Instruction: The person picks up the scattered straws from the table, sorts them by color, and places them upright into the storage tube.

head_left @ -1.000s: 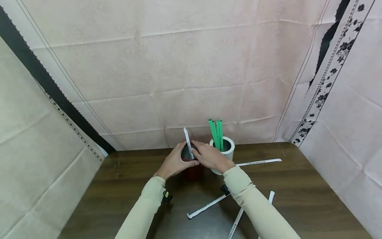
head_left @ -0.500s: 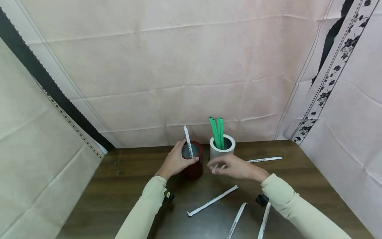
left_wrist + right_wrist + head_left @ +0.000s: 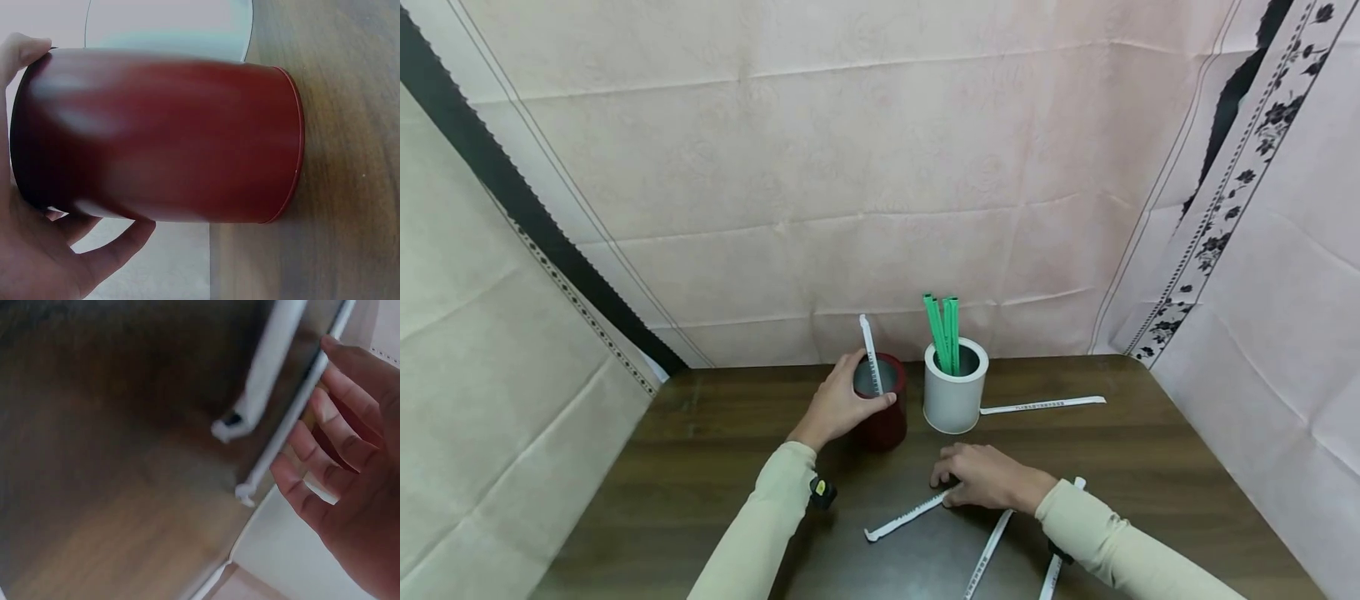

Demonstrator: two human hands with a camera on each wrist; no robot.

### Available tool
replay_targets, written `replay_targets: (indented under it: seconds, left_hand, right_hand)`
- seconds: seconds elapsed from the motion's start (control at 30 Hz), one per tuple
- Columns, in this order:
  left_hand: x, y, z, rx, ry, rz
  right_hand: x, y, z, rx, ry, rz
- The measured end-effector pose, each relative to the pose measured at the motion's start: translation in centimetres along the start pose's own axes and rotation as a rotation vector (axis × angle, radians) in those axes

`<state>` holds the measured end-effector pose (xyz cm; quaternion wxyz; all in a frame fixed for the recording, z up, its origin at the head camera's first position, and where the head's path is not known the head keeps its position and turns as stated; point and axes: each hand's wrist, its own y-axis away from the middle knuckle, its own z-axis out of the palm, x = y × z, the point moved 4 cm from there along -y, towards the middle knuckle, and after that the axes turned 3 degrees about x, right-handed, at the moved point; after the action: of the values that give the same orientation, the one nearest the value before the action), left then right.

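My left hand (image 3: 838,402) holds a dark red cylindrical cup (image 3: 880,425), its thumb and fingers spread round the rim. A white paper-wrapped straw (image 3: 870,354) leans inside, its upper part above the rim. In the left wrist view the glossy red wall (image 3: 181,137) fills the middle. My right hand (image 3: 988,477) is low over the table at the upper end of another wrapped straw (image 3: 910,517), covering that end in the head view. The right wrist view shows the right hand (image 3: 350,437) with fingers extended, fingertips right at a white straw (image 3: 287,419).
A white cup (image 3: 953,404) with several green straws (image 3: 950,337) stands right of the red one. Wrapped straws lie on the wooden table (image 3: 737,500): one far right (image 3: 1045,406), one in front (image 3: 988,554) and one under the right sleeve (image 3: 1051,579). Cloth walls (image 3: 850,167) enclose the table.
My right hand has left the red cup's rim, moved right and then down toward the front to the straw on the table. The left hand keeps its hold on the red cup.
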<state>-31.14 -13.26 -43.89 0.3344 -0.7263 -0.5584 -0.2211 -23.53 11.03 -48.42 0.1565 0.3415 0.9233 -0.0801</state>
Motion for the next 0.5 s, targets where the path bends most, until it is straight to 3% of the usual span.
replay_targets:
  seconds: [0.3,0.5]
  left_hand:
    - [-0.1,-0.2,0.3,0.002,0.006,-0.013]
    - [-0.3,0.0,0.3,0.013,0.017,-0.018]
  right_hand:
    - [-0.7,0.0,1.2,-0.001,0.076,-0.043]
    - [-1.1,0.4,1.3,0.050,0.173,-0.092]
